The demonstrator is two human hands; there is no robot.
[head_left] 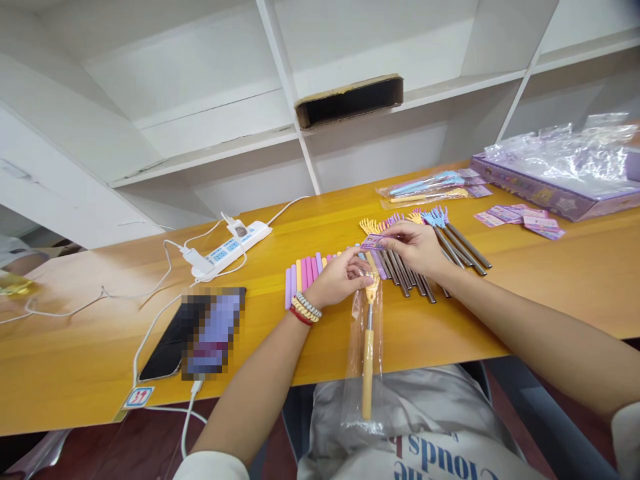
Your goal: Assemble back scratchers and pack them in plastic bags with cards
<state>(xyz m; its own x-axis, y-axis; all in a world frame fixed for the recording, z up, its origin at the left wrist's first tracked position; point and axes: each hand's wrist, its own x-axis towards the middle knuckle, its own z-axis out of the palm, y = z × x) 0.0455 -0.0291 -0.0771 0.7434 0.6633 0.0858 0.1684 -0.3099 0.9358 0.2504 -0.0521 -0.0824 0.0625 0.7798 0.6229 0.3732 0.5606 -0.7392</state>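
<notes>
My left hand (343, 277) is closed on the top of a clear plastic bag (354, 373) that hangs past the table's front edge. Inside the bag is a yellow back scratcher (368, 360), claw end up. Between the fingers of my right hand (413, 247) is a small purple printed card (373, 242), close above the bag's mouth. Behind my hands lie several metal rods with coloured claw heads (436, 217). A row of pink, purple and yellow handles (309, 269) lies beside my left wrist, partly hidden by it.
Bagged back scratchers (430, 187) lie at the back. Loose cards (520, 217) are to the right, before a purple box (545, 193) heaped with clear bags (575, 157). On the left are a power strip (233, 250), cables and phones (173, 340). White shelves (210, 157) stand behind.
</notes>
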